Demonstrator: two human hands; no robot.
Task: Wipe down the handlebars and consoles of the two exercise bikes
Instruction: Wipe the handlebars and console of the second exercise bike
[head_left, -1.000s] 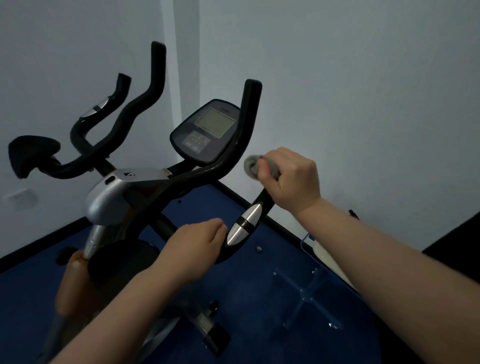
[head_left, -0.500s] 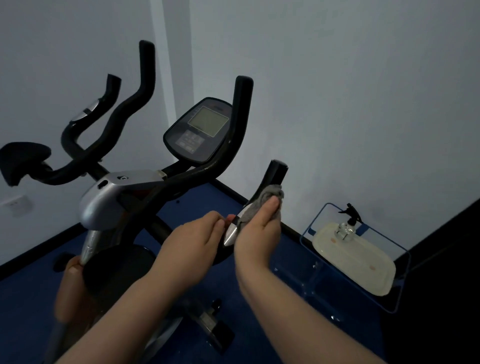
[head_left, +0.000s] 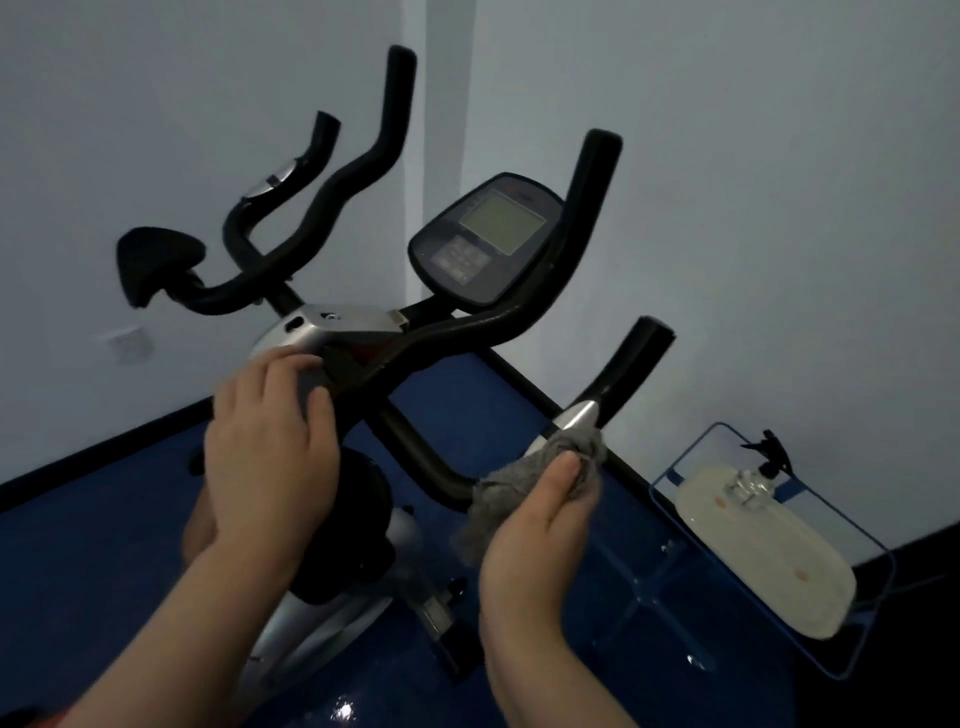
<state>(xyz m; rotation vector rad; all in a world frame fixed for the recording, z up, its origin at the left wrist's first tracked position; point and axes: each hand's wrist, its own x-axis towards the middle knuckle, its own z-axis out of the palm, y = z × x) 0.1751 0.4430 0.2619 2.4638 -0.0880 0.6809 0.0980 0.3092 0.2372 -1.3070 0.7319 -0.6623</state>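
Observation:
One black exercise bike fills the view, with its console (head_left: 488, 244) between the tall handlebar horns (head_left: 597, 208). My right hand (head_left: 535, 525) is shut on a grey cloth (head_left: 545, 467), which is pressed against the lower right handlebar (head_left: 628, 374) just under its silver grip sensor (head_left: 576, 418). My left hand (head_left: 270, 441) lies curled over the edge of the silver stem cover (head_left: 343, 325) where the bars meet. A black elbow pad (head_left: 156, 260) sticks out at the left.
A clear bin with a blue rim (head_left: 872, 540) stands on the blue floor at the right, holding a cream tray (head_left: 769, 566) and a spray bottle (head_left: 763, 462). White walls meet in a corner behind the bike. A wall socket (head_left: 127, 343) is at the left.
My right hand slid the cloth from the handlebar's tip down past the silver sensor. My left hand left the lower bar and moved up-left onto the silver stem cover.

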